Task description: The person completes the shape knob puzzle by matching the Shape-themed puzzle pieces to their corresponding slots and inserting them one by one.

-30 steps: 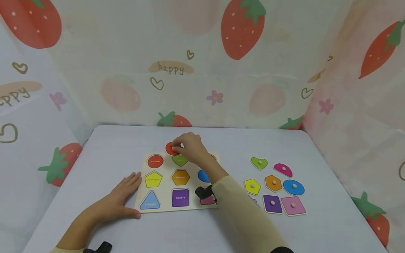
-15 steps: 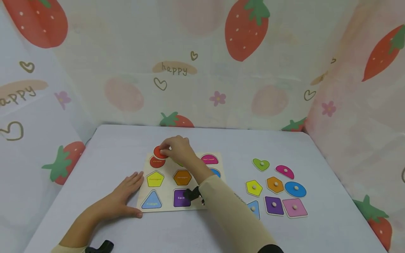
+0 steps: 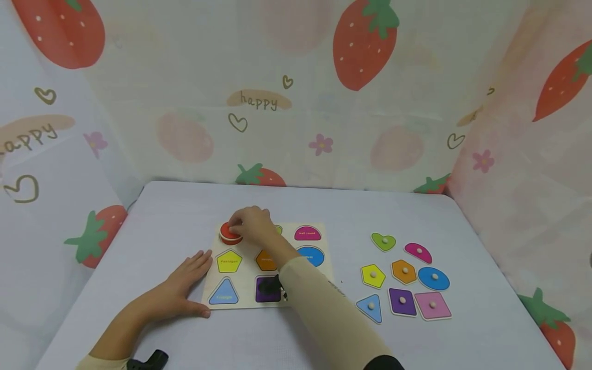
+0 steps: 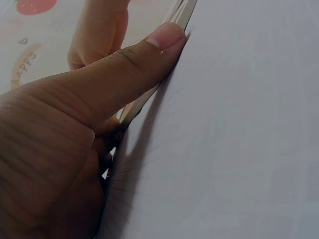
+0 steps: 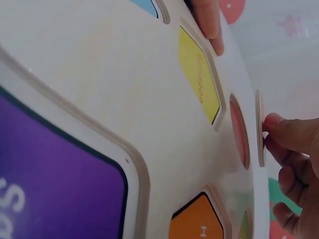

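red disc point(image 3: 226, 234), one, in right hand point(image 3: 254, 225); eight pieces point(image 3: 403, 276) beside board point(image 3: 248, 277)

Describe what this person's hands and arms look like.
The left hand and right hand are bare. A beige fabric sleeve runs up the right forearm, with dark marks too tiny to read; a beige fabric cuff shows on the left. A rounded black device sits beside the left cuff, a small black attachment at the right sleeve's end.

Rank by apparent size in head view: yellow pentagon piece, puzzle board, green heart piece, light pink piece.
1. Puzzle board
2. Light pink piece
3. Yellow pentagon piece and green heart piece: too alike to rank
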Demonstrator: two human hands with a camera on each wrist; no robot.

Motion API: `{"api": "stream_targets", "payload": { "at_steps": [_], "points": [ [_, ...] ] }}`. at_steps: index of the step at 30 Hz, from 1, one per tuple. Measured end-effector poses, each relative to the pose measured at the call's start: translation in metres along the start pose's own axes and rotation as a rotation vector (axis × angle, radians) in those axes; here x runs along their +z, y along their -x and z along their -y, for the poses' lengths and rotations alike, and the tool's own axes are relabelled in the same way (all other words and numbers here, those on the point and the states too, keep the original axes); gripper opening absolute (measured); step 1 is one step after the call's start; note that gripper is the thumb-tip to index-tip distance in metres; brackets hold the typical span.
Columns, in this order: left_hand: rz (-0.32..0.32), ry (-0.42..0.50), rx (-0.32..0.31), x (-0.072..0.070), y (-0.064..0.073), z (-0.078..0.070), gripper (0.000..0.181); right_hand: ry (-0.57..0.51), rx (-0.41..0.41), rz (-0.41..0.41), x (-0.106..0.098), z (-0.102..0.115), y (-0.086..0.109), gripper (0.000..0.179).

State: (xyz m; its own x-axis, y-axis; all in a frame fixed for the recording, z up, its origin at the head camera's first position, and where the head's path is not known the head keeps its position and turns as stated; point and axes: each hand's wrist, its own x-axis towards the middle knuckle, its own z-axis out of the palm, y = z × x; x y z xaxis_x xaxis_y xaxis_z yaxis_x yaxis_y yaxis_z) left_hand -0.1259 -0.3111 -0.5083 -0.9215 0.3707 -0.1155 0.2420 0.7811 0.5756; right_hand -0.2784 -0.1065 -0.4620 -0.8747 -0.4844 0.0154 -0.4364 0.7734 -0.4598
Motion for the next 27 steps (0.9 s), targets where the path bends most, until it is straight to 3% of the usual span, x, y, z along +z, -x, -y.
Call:
{"api": "stream_targets", "payload": {
  "at_steps": [9,27],
  "points": [
    [-0.002,0.003,0.002,-0.001,0.001,-0.003,0.131,0.02,0.068,0.027,0.009,0.003,-0.005,0.017],
    [0.007,0.005,-0.005,-0.004,0.002,-0.007,0.128,0.002,0.117,0.036,0.015,0.005,-0.005,0.014]
  ]
}}
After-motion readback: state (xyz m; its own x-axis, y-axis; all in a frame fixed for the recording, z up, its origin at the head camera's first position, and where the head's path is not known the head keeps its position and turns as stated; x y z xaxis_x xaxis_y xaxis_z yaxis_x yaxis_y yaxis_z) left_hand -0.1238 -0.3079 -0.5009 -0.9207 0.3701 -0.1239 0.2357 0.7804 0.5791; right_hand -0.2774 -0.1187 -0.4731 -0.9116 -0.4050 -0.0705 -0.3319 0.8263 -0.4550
